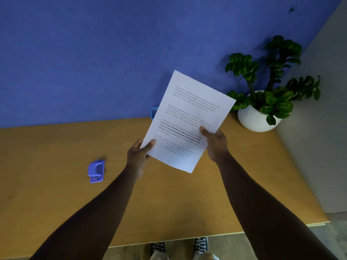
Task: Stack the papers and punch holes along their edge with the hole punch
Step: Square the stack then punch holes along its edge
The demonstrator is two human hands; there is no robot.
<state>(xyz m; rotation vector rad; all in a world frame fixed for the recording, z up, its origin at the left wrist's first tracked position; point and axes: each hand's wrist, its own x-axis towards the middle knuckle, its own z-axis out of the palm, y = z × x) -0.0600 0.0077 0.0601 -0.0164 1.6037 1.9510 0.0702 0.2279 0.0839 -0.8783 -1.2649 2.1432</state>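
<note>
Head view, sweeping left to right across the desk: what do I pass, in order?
Hole punch → left hand → papers held up by both hands → right hand → potted plant.

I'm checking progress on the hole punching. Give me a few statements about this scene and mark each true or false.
1. Both hands hold the papers above the table. True: left hand, right hand.
2. The hole punch is clamped on the papers. False: it lies on the table, left of the hands, untouched.
3. A potted plant stands at the table's far right. True.
4. The top sheet is blank. False: it carries printed text.
</note>
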